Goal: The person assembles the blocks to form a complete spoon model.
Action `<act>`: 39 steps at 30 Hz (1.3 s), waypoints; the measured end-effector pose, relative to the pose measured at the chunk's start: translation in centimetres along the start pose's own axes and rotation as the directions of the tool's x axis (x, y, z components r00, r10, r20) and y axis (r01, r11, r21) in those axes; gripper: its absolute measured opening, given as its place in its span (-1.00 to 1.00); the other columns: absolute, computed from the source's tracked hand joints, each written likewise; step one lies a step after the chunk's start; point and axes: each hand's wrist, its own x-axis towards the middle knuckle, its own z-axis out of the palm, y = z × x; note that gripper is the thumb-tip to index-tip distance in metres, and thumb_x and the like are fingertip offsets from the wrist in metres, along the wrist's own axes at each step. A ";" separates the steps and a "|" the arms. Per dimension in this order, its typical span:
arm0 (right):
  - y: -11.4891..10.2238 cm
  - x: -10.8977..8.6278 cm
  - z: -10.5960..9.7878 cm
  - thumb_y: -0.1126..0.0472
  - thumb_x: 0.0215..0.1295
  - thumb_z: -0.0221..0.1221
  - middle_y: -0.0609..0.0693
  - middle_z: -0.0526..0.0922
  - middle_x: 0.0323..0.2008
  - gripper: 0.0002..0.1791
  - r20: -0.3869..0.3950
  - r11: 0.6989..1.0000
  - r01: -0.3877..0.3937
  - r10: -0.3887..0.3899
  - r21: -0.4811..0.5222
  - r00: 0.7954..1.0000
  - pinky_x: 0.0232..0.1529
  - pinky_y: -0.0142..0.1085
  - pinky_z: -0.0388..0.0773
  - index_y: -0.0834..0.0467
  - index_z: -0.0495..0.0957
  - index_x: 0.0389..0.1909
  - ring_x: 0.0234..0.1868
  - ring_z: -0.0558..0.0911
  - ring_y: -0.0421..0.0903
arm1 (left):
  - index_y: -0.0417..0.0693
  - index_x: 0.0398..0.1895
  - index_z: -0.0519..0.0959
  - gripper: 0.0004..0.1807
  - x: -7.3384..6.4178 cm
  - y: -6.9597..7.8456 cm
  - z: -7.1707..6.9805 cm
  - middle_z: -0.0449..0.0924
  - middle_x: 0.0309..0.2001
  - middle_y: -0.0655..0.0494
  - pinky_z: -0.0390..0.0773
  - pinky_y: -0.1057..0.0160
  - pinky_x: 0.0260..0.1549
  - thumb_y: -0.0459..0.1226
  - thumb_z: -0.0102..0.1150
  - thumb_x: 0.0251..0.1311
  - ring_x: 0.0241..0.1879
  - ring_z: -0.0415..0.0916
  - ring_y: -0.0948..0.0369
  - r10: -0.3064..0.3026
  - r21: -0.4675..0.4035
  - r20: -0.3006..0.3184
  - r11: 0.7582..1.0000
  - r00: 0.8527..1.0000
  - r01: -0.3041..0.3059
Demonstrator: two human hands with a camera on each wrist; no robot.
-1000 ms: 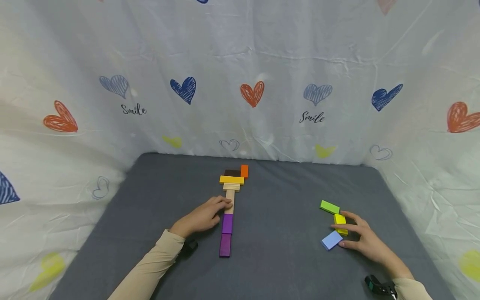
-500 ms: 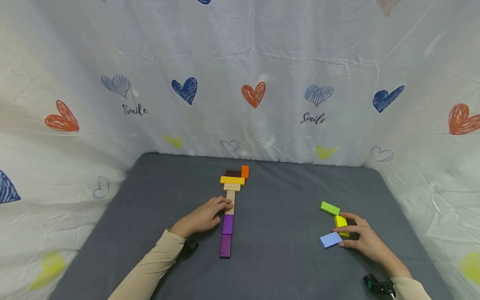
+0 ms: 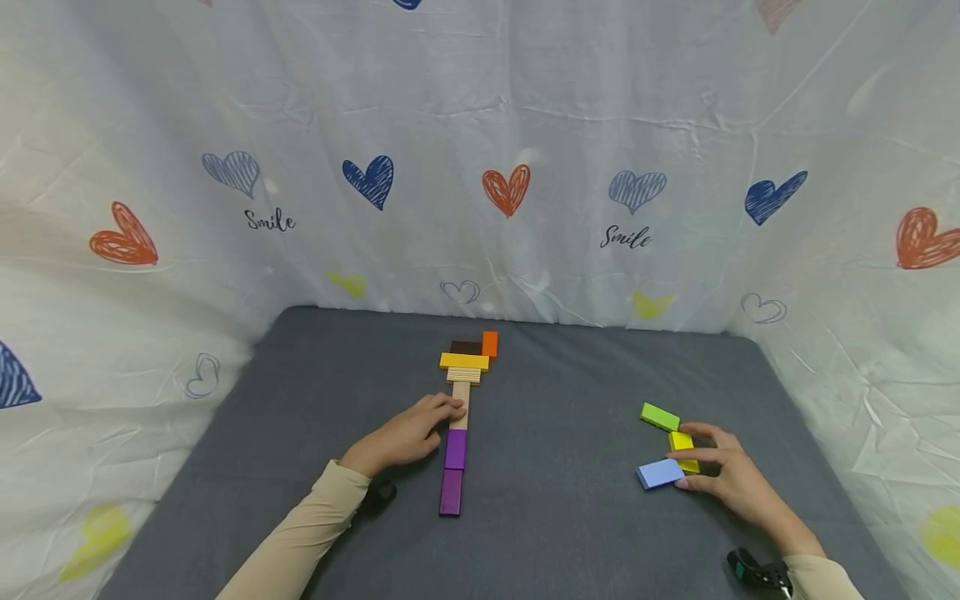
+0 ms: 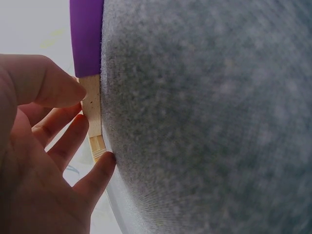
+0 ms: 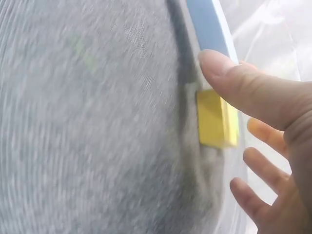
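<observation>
My right hand [image 3: 738, 479] pinches one end of a light blue wooden block [image 3: 654, 474] between thumb and fingers. Partly under its fingers lies a yellow block [image 3: 681, 442]; a lime green block [image 3: 660, 417] touches the yellow one's far end. In the right wrist view the thumb is on the blue block [image 5: 209, 27], with the yellow block [image 5: 212, 119] beside it. My left hand [image 3: 405, 429] rests its loosely bent fingers against a plain wood block [image 3: 460, 417] in a line of blocks. The left wrist view has the thumb at this plain block [image 4: 92, 109], near a purple block [image 4: 87, 39].
Two purple blocks [image 3: 452, 471] form the line's near end. Beyond the plain wood lie a striped stack of thin pieces [image 3: 463, 376], a yellow-orange block [image 3: 463, 361], a dark brown block [image 3: 466, 347] and an orange block [image 3: 490, 344]. A heart-print curtain [image 3: 555, 250] hangs behind the grey table [image 3: 555, 517].
The blue block has turned in my right fingers, from slanting to nearly sideways, and its left end has shifted slightly away from me. My left hand and the line of blocks have stayed put.
</observation>
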 end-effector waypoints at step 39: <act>-11.3 15.6 10.1 0.08 0.05 0.45 -0.01 0.70 -0.17 -0.63 -0.132 0.981 0.005 0.021 0.192 0.991 -0.15 -0.21 0.64 0.02 0.74 -0.06 -0.17 0.70 -0.08 | -0.04 0.33 0.46 -0.48 0.0 -0.2 0.0 0.32 0.42 0.08 0.40 0.01 0.32 -0.42 0.03 0.28 0.37 0.28 0.09 0.013 -0.009 -0.005 1.000 1.000 -0.013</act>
